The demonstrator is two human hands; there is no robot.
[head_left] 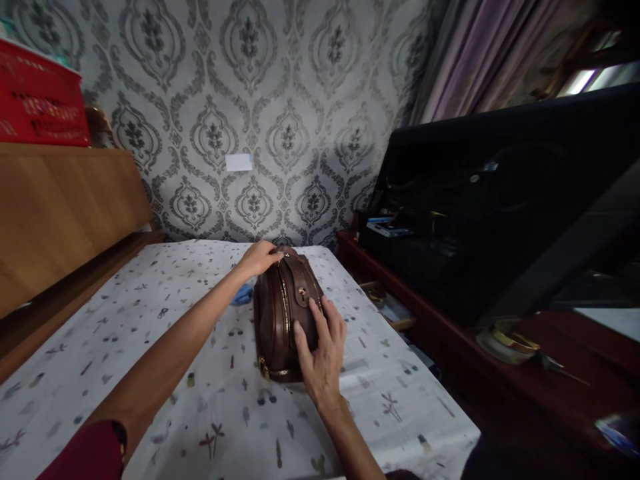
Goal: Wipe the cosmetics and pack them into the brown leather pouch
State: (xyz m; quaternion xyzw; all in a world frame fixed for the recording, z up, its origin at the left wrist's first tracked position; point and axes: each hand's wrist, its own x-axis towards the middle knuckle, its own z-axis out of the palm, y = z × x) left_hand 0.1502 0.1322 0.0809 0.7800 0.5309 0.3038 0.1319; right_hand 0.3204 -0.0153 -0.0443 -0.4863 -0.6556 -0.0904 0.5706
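Note:
A dark brown leather handbag point(296, 283) with gold zippers and a round metal stud rests on a white printed sheet point(200, 400). My left hand point(260, 257) reaches to the bag's far end, its fingers pinched at the top by the end of the zipper. Whether a zipper pull is between them is too small to tell. Against the near right side of the bag lies my right hand point(323, 347), fingers apart and thumb on the leather. A small blue item point(243, 294) sits left of the bag, partly hidden by my left arm.
A wooden headboard point(70, 213) with a red box point(43, 93) on top borders the left. To the right, a large black screen point(500, 200) stands on a dark red cabinet point(500, 360) with an open drawer point(395, 310) and a roll of tape point(507, 343). Patterned wallpaper closes the back.

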